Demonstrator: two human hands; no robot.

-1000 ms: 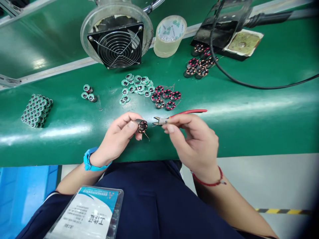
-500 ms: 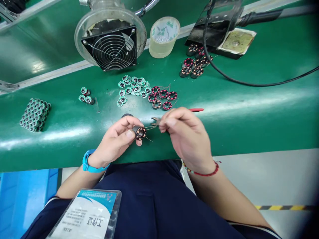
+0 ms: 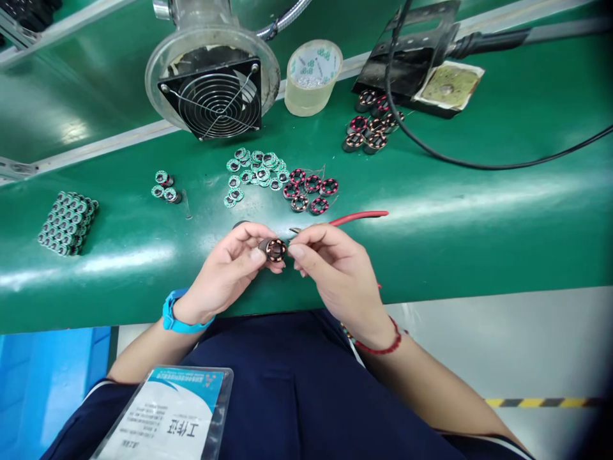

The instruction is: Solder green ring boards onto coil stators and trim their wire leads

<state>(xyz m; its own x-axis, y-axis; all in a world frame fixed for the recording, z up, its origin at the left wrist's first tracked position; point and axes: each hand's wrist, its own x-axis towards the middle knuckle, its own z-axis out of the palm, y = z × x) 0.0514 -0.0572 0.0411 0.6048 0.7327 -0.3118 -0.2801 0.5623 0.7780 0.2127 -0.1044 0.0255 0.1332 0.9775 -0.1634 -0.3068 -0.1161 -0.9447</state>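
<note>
- Left hand (image 3: 239, 262) grips 1 copper-wound ring (image 3: 275, 250) over the green table (image 3: 431, 249).
- Right hand (image 3: 342, 271) grasps red-handled cutters (image 3: 360, 216) near the ring.

From where I watch, the surface (image 3: 431, 249) is green. The pliers' handle (image 3: 361, 216) is red. The held coil ring (image 3: 274, 250) is dark with copper-orange segments around its face; I see pink-red segments on most rings in the nearest cluster (image 3: 313, 184). The small round boards (image 3: 262, 174) are green and white with dark centres. I make out a bright blue wristband (image 3: 184, 314), a red bracelet (image 3: 383, 345), a navy garment (image 3: 258, 396), and yellow-and-black striping (image 3: 546, 402) on the grey floor (image 3: 488, 345).
</note>
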